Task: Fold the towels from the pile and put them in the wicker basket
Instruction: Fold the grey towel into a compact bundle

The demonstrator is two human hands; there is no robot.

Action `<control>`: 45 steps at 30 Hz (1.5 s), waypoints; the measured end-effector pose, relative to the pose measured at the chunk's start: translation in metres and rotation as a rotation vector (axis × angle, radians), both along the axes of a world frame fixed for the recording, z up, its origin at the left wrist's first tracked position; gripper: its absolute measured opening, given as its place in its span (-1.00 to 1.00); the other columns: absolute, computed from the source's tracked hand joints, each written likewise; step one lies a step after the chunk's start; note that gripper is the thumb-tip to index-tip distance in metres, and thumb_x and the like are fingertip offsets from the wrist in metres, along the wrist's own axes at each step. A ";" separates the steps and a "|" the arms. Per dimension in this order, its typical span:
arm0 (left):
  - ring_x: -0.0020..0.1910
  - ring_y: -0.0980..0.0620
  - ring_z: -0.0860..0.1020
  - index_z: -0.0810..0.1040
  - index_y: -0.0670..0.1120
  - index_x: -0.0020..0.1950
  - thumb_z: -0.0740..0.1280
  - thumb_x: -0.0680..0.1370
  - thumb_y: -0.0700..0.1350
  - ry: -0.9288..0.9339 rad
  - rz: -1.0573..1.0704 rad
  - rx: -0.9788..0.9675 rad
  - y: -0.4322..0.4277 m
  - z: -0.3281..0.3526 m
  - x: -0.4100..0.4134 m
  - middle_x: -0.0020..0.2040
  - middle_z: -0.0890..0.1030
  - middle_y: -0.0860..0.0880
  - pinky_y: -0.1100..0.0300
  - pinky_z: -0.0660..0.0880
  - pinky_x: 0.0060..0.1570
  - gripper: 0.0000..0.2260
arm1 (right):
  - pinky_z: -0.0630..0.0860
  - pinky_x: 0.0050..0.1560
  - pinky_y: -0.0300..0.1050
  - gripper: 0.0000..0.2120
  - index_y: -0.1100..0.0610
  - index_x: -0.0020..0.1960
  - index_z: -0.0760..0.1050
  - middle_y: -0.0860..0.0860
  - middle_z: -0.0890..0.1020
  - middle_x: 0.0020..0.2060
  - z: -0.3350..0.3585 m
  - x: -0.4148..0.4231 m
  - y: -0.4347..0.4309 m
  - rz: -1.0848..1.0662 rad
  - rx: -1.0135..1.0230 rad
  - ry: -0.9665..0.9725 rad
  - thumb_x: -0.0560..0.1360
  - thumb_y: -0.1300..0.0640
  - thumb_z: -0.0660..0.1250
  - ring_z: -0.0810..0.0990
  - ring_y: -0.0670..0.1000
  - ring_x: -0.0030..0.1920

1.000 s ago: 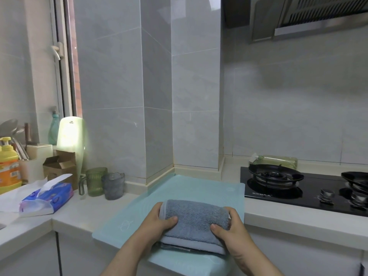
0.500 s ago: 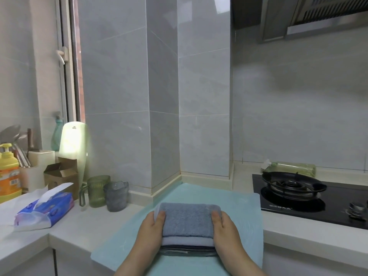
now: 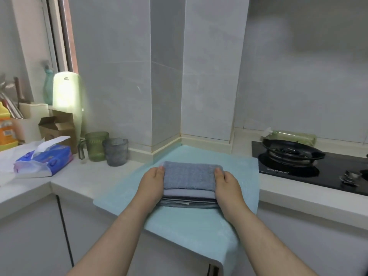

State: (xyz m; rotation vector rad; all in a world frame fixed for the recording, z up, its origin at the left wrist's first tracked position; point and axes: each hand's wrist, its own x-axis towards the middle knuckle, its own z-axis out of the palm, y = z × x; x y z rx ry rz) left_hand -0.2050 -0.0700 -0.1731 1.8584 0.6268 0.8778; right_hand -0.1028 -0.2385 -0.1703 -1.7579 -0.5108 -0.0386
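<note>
Two hands, one stack. We note the left hand [image 3: 152, 185] and the right hand [image 3: 229, 186] pressed against opposite short sides of a stack of folded towels [image 3: 189, 176]. The fingers [image 3: 160, 171] lie straight along the stack's flanks, squeezing it between the palms. We cannot tell whether any fingertips tuck underneath.

Location: the stack sits on a teal mat [image 3: 199, 222] spread over the counter [image 3: 83, 176], near its front edge, touching nothing else.

Progress (our judgement): folding looks done or nearly so. No loose, unfolded towels show anywhere in view. The wicker basket is not in view either, so the transfer remains, and the two-sided hold reads as squaring up or preparing to lift.

Counts:
- Towels: one blue-grey on top, a paler band beneath, then darker bands. There are at least three layers, but the exact towel number is not resolvable.
- Mat: one.
- Cups: two, a green mug [image 3: 96, 146] and a grey cup [image 3: 115, 151], just beside each other.
- Tissue pack [image 3: 43, 161]: one.
- Cardboard box [image 3: 57, 126]: one.
- Gas hob [image 3: 298, 170]: one, with one burner [image 3: 288, 154] fully visible.
</note>
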 end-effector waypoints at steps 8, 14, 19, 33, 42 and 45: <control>0.02 -0.01 0.54 0.56 -0.11 0.06 0.07 0.68 0.02 -0.019 0.020 -0.001 -0.004 -0.001 -0.004 0.02 0.61 -0.05 0.08 0.43 0.03 -0.68 | 0.34 -0.23 -0.12 -0.58 0.23 -0.14 0.50 0.00 0.53 -0.26 -0.005 0.000 -0.002 0.008 0.024 -0.007 0.63 -0.10 0.14 0.44 -0.04 -0.26; -0.23 -0.05 0.35 0.34 -0.14 -0.23 0.09 0.58 -0.14 0.010 0.020 -0.020 -0.002 -0.001 -0.005 -0.24 0.42 -0.08 0.07 0.26 -0.25 -0.80 | 0.32 -0.27 -0.12 -0.64 0.19 -0.19 0.46 -0.01 0.50 -0.29 -0.003 -0.002 -0.001 0.013 0.001 0.036 0.63 -0.03 0.14 0.44 -0.01 -0.27; -0.32 0.03 0.37 0.43 -0.11 -0.24 0.10 0.54 -0.24 0.051 0.037 -0.034 -0.006 0.001 -0.006 -0.29 0.47 0.00 0.12 0.26 -0.33 -0.80 | 0.21 -0.30 -0.06 -0.77 0.09 -0.31 0.24 -0.03 0.35 -0.37 -0.006 0.003 0.002 0.009 -0.044 0.058 0.53 0.16 0.14 0.31 0.02 -0.30; -0.06 0.12 0.54 0.57 -0.05 0.00 0.10 0.65 -0.13 0.149 0.090 0.047 0.001 -0.008 0.001 -0.08 0.61 0.05 0.20 0.43 -0.06 -0.76 | 0.32 -0.22 -0.46 -0.81 -0.03 0.02 0.45 -0.20 0.54 -0.17 -0.016 0.005 0.003 0.027 -0.206 0.002 0.65 -0.02 0.07 0.49 -0.28 -0.16; -0.02 0.33 0.50 0.51 -0.03 0.24 0.06 0.68 -0.10 0.226 0.035 -0.054 -0.006 -0.001 -0.004 0.08 0.57 0.12 0.55 0.33 -0.03 -0.73 | 0.35 -0.13 -0.36 -0.82 0.01 0.06 0.40 -0.18 0.51 -0.13 0.001 -0.012 0.008 0.048 -0.321 0.078 0.66 0.05 0.03 0.49 -0.28 -0.15; 0.05 0.28 0.54 0.55 0.00 0.24 0.14 0.67 -0.08 0.248 -0.027 -0.171 -0.002 0.008 -0.008 0.12 0.60 0.17 0.36 0.42 0.08 -0.76 | 0.39 -0.01 -0.50 -0.81 -0.05 0.15 0.42 -0.22 0.55 -0.02 0.017 -0.013 0.007 0.092 -0.304 0.245 0.67 0.07 0.05 0.50 -0.38 -0.04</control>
